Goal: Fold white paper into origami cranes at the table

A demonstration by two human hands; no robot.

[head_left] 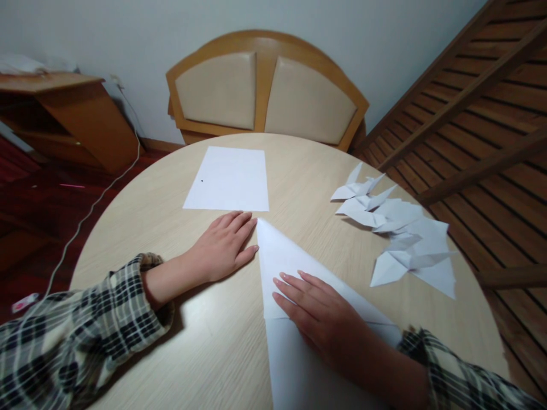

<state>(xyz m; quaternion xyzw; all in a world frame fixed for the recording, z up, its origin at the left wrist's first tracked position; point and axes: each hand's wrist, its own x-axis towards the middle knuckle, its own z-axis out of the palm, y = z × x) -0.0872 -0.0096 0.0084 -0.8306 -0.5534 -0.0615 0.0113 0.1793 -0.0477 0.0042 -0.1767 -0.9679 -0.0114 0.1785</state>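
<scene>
One left hand (225, 246) and one right hand (316, 316), flattened, gripping nothing, touch one folded sheet (282, 257), one unfolded sheet (233, 179) beyond.

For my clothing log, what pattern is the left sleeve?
The left sleeve is black-and-cream plaid, best seen in the head view.

Bare left hand (226, 245) palm down, fingers straight and close together, thumb held apart. Left forearm (177, 280) reaching in from lower left, loose black-and-cream plaid cotton-look sleeve (123, 313), wrist exposed. Bare right hand (318, 313) palm down, fingers extended toward upper left; right forearm (399, 364) entering lower right, likewise sleeved.
</scene>
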